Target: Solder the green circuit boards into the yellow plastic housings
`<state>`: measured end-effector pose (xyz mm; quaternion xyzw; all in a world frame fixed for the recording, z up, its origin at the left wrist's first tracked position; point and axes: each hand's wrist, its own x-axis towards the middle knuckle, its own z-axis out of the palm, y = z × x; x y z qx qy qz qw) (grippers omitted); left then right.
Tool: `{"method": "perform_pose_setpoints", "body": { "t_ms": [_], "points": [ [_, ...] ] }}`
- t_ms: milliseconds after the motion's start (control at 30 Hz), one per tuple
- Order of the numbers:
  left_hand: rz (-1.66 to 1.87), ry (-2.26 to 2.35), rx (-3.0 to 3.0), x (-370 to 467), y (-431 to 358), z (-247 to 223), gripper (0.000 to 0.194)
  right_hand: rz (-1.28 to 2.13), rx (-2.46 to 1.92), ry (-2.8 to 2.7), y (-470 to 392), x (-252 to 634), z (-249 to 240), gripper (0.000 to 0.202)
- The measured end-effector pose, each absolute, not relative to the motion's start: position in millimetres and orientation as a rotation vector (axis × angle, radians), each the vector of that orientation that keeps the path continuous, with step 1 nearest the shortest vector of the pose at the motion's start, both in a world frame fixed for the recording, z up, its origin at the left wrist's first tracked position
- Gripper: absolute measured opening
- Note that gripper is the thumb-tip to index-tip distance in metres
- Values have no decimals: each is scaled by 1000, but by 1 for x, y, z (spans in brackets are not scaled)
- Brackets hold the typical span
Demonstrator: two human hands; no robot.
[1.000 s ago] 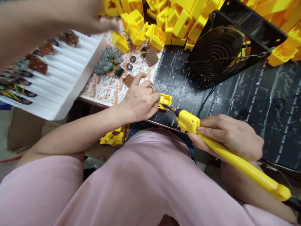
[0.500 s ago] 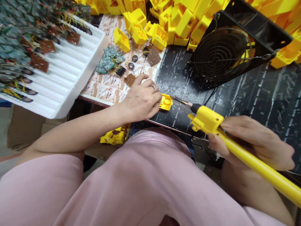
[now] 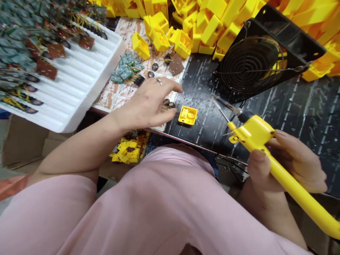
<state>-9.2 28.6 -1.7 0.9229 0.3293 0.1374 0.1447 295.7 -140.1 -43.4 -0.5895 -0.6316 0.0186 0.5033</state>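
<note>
The yellow case [image 3: 187, 115] lay open side up on the black bench [image 3: 209, 131]. Left hand [image 3: 148, 102]: beside it, thumb and forefinger spread wide, nothing held. Right hand [image 3: 287, 163]: fingers closed around the soldering iron [image 3: 260, 134], tip raised.

Left hand [image 3: 148, 102] open, reaching over the table edge, near small yellow housing [image 3: 188, 115] lying open side up. Right hand [image 3: 287, 161] grips yellow soldering tool [image 3: 259, 132], tip above black surface [image 3: 209, 124]. Black fan [image 3: 255, 63] stands beside piled yellow cases [image 3: 209, 26].
</note>
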Motion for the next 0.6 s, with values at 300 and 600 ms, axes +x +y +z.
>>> {"method": "perform_pose_setpoints", "body": {
  "t_ms": [300, 600],
  "points": [
    [433, 696, 2939, 21, -8, -47, 40, -191, -1231, -1209, -117, 278, -46, 44],
    [400, 1051, 2735, 11, 83, 3, 30, -729, -1067, -1164, -99, 315, -64, 47]
  ]
}}
